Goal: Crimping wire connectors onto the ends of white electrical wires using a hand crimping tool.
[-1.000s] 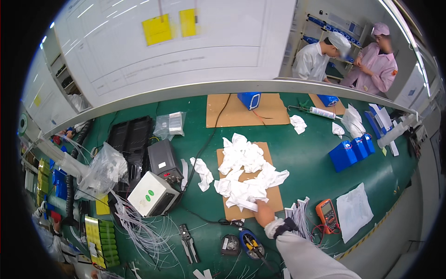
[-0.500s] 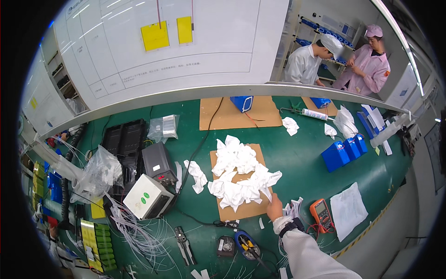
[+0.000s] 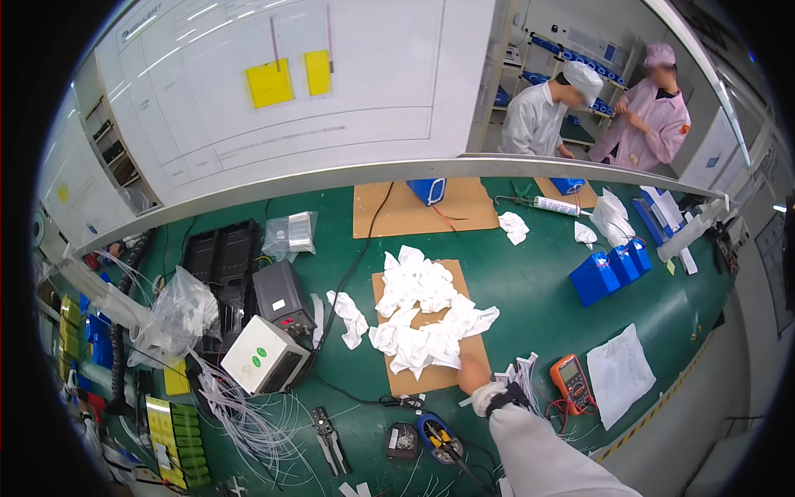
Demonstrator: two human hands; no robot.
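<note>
My right hand (image 3: pixel 474 374) reaches in from the lower right, over the lower right edge of a cardboard sheet (image 3: pixel 403 383). It is smeared by motion, and its fingers cannot be made out. Just beside it lies a heap of crumpled white cloths or tissues (image 3: pixel 426 338), spread in a loose ring on the cardboard. Whether the hand holds an edge of this heap is hidden. Another crumpled white piece (image 3: pixel 349 320) rests on the green table left of the cardboard. My left hand is out of view.
Near my right forearm are an orange multimeter (image 3: pixel 571 381), white-tipped wires and a white sheet (image 3: pixel 621 377). Wire strippers (image 3: pixel 330 441) and a soldering-iron stand (image 3: pixel 440 439) lie in front. Blue battery packs (image 3: pixel 596 280) stand right; boxes and wire bundles (image 3: pixel 240 406) left. Two people work beyond.
My right hand has moved left and slightly down, onto the cardboard's lower right corner. The raised corner of white material by the fingers no longer stands out. The view has shifted slightly.
</note>
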